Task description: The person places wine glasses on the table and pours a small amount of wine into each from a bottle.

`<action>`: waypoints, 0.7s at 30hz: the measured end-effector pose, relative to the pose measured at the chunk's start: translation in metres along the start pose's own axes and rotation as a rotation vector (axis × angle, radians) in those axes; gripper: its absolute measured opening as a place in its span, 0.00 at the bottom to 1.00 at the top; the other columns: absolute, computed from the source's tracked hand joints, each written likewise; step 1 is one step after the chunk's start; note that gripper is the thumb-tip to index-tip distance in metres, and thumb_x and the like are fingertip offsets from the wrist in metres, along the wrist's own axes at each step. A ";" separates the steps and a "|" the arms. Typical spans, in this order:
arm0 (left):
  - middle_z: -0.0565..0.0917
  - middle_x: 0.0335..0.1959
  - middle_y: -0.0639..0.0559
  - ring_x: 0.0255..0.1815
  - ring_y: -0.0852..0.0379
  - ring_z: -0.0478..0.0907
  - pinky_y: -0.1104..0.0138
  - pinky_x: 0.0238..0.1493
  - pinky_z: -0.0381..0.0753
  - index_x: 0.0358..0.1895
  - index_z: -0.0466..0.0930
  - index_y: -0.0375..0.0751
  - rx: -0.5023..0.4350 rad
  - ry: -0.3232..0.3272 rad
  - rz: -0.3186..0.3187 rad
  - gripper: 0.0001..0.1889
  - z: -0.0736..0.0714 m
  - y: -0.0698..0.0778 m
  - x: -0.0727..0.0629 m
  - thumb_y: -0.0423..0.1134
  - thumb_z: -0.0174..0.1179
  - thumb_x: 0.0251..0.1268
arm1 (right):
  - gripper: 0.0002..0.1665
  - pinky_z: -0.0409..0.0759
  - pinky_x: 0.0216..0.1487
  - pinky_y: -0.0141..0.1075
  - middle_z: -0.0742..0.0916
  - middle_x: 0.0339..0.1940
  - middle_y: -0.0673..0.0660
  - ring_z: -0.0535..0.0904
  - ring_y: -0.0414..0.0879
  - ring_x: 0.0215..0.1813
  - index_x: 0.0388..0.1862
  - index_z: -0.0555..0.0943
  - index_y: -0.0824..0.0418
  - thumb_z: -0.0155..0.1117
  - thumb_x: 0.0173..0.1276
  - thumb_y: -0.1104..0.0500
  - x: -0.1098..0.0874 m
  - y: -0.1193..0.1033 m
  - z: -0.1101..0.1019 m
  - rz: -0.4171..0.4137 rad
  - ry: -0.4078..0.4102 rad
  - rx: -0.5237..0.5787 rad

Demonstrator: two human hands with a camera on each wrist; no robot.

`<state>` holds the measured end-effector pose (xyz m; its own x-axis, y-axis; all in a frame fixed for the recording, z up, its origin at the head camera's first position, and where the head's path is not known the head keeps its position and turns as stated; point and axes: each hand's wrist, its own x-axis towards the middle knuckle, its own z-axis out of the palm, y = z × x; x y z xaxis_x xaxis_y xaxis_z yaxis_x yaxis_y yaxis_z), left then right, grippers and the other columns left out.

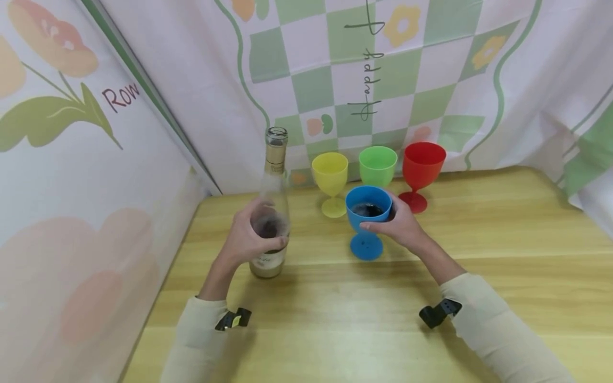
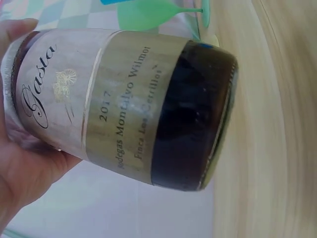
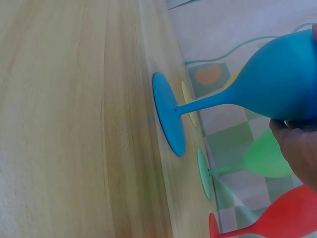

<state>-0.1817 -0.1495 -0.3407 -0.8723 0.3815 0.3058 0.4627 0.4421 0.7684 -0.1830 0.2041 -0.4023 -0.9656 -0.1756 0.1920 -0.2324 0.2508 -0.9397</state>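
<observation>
My left hand [image 1: 243, 234] grips a clear glass wine bottle [image 1: 275, 194] round its body, thumb toward the front. The bottle stands nearly upright with its mouth uncovered. Dark liquid shows low inside it, and the left wrist view shows its printed label [image 2: 119, 99] and dark base close over the wood. My right hand [image 1: 404, 226] holds a blue plastic goblet [image 1: 356, 217] by its bowl, fingers behind and thumb in front. Dark liquid lies in that bowl. In the right wrist view, the blue goblet's round foot [image 3: 168, 116] is right at the tabletop.
Behind the blue goblet stand a yellow goblet [image 1: 330, 178], a green goblet [image 1: 377, 165] and a red goblet [image 1: 422, 165]. The wooden table [image 1: 325, 330] backs onto a patterned curtain [image 1: 311, 88]. A printed cloth wall [image 1: 96, 213] runs along its left side.
</observation>
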 end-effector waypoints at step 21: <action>0.83 0.49 0.32 0.48 0.64 0.79 0.69 0.55 0.75 0.58 0.75 0.29 -0.174 0.191 0.034 0.34 -0.003 -0.016 -0.019 0.32 0.72 0.40 | 0.43 0.79 0.53 0.27 0.74 0.70 0.62 0.68 0.54 0.70 0.75 0.63 0.61 0.71 0.64 0.62 0.005 -0.003 0.001 0.007 0.015 -0.028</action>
<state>-0.1730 -0.1661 -0.3576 -0.8785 0.2261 0.4209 0.4724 0.2793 0.8359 -0.1870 0.2012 -0.3990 -0.9687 -0.1596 0.1902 -0.2290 0.2784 -0.9328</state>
